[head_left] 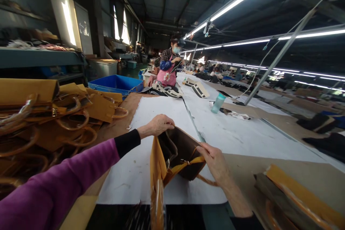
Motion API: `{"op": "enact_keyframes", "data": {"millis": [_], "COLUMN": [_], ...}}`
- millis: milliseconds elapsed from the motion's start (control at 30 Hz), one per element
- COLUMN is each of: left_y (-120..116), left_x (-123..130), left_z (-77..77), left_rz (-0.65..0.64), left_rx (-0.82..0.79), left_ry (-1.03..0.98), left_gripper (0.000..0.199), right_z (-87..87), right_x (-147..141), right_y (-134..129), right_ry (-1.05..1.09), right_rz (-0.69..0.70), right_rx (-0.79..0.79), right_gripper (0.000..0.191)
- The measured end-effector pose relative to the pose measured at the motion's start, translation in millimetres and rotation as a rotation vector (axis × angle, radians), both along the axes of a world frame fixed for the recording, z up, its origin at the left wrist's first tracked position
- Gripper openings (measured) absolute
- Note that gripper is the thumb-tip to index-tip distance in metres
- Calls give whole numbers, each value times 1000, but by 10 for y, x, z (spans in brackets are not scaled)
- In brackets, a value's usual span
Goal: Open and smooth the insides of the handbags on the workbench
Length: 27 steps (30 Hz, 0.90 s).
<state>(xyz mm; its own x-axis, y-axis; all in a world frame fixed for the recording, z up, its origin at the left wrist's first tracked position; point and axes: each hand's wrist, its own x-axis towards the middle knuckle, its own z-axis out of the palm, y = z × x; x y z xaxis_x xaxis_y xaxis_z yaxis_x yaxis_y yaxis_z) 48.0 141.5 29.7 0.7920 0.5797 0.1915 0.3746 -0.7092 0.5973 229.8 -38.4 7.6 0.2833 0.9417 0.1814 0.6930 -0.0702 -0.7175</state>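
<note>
A mustard-yellow handbag [158, 161] with a dark brown lining hangs spread apart over the near edge of the white-covered table. My left hand [159, 125] pinches its far left rim, the fingertips partly hidden behind the edge. On the other side my right hand [212, 160] grips the right rim, thumb and fingers closed on it. Between the hands the dark inside of the bag shows, with a small metal clasp [184, 161] on a yellow strap. One handle, wrapped in clear film, points toward me; the other sticks out below my right hand.
A heap of yellow handbags [54, 115] with round handles lies on the left. Another bag [302, 197] rests at the right front. Behind stand a blue bin [115, 84], a teal bottle [218, 103] and a masked person [168, 66] in a pink apron. A slanted metal pole [280, 57] rises at right.
</note>
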Motion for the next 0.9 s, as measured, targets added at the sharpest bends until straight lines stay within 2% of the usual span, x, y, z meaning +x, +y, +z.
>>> {"op": "enact_keyframes", "data": {"millis": [100,233,333,433,567,667,800,900], "left_y": [-23,-42,-43,-33,-22,-17,-52,-229], "left_x": [-7,-5,-9,-25,-50,-65,-149,-333], "left_z": [26,49,51,40,21,18,46,90], "left_rz": [13,21,4,-19,-61,-12,97,230], "left_rx": [17,35,44,47,47,55,13,-75], "left_ry": [6,4,-14,-21,-33,-57,-140,-282], "left_gripper": [20,16,14,13,13,12,26,28], "right_z": [28,140,269,383,446,442,448,491], "right_x": [-26,-101,-216,-346,-467,-531,-573,-493], "right_y": [-18,53,245,530,886,1028,1023,932], "right_ry": [-30,-364,-640,-758,-777,-752,-691,-622], "right_rz": [-7,-57,-58,19,173,240,281,242], "right_rx": [-30,-158,-269,-308,-322,-326,-302,-305], "right_gripper": [36,38,35,33,31,25,31,29]}}
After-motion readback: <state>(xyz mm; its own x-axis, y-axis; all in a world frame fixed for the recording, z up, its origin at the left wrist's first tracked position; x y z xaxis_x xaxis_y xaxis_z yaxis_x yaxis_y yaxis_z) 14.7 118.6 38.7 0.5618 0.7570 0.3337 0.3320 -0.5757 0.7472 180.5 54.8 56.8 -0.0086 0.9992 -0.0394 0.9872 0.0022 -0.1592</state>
